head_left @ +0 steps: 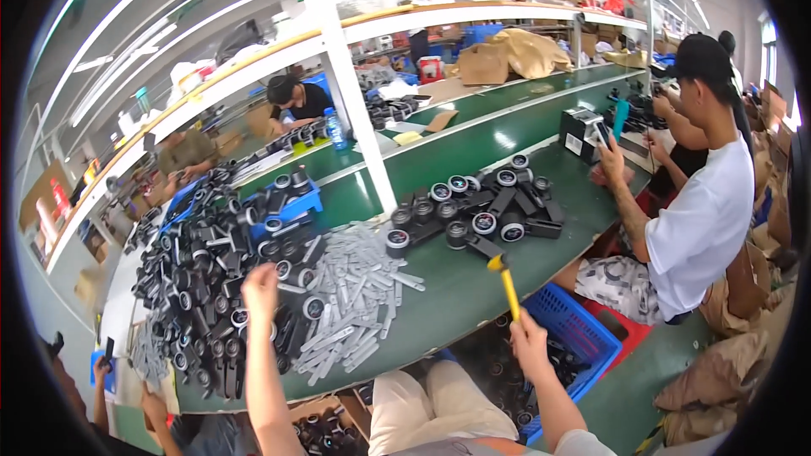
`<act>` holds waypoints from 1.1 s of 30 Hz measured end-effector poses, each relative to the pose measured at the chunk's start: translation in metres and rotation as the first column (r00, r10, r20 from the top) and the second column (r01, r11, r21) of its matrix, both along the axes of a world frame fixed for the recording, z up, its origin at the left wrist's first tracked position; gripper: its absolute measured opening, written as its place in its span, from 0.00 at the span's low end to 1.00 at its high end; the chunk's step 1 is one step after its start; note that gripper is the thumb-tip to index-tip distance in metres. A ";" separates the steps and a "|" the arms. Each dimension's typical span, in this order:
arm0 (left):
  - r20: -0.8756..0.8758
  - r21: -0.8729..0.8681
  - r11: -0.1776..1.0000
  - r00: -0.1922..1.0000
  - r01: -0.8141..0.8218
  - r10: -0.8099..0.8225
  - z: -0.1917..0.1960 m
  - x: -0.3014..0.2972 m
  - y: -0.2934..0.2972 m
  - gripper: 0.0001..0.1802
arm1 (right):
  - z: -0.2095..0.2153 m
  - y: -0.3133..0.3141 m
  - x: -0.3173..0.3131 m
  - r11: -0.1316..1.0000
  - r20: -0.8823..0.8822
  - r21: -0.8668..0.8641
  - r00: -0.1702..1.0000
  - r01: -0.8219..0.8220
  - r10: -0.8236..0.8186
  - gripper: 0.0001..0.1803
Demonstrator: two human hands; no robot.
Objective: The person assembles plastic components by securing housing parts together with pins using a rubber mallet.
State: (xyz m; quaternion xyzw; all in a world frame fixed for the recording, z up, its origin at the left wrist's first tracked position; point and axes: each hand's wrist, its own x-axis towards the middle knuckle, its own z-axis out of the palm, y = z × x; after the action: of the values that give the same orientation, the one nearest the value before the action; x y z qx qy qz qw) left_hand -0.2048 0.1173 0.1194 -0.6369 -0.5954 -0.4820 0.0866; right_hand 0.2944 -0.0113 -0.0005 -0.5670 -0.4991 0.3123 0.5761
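My right hand (530, 339) grips the yellow handle of a small hammer (509, 290). The hammer's head is up beside the front edge of a pile of black parts with round dial ends (484, 223). Over a large heap of similar black parts (198, 287) is my left hand (260, 289), its fingers drawn together. Whatever it may hold is too small to make out. Just right of that hand lies a spread of flat grey strips (351, 295), loose on the green tabletop (431, 300).
A blue crate (579, 321) with black parts stands by my right knee, a box of parts (325, 426) below the table edge. A white post (346, 84) rises behind the table. A person in a white shirt (705, 203) sits at the right; others work across and at lower left.
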 end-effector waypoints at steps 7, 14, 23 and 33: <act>0.270 -0.397 0.731 0.832 0.555 -0.485 -0.084 0.255 0.014 0.16 | -0.035 0.083 0.074 0.996 0.333 -0.041 0.941 0.076 -0.058 0.19; 0.171 -0.407 0.886 0.971 0.222 -0.165 -0.146 0.367 0.072 0.35 | 0.008 0.048 0.039 0.947 0.270 -0.286 0.935 -0.149 0.229 0.18; 0.042 -0.413 0.885 0.975 0.215 -0.217 -0.092 0.326 0.007 0.20 | 0.009 0.001 0.036 0.903 -0.199 -0.338 0.958 -0.265 0.206 0.18; -0.258 -0.421 0.878 0.899 0.225 -0.354 -0.067 0.231 0.000 0.15 | 0.015 -0.023 0.022 0.865 -0.319 -0.319 0.904 -0.387 0.287 0.19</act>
State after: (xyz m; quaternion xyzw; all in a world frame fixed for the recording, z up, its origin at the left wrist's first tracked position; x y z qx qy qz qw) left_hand 0.0261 0.1168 0.0520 -0.7954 -0.5510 -0.2521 -0.0154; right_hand 0.3161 -0.0345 0.0148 -0.5235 -0.4421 0.5699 0.4537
